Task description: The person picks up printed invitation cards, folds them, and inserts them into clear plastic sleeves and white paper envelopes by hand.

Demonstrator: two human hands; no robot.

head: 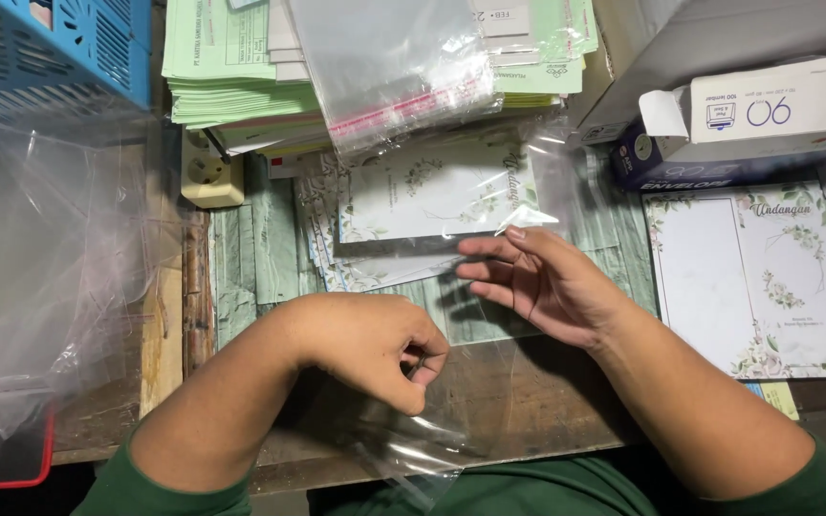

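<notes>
My left hand (375, 349) is curled into a fist low in the middle, pinching the near end of a clear plastic sleeve (489, 382) that lies on the wooden table (107, 411). My right hand (542, 282) hovers just beyond it with fingers spread, its fingertips touching the sleeve's far edge. Right past the fingers lies a stack of white floral cards (423, 196), the top one partly inside clear plastic.
A pile of clear sleeves (389, 67) rests on green paper stacks (227, 67) at the back. A blue crate (50, 48) and loose plastic (40, 268) fill the left. Envelope boxes (767, 110) and another floral card (752, 277) sit right. A beige socket (210, 172) stands nearby.
</notes>
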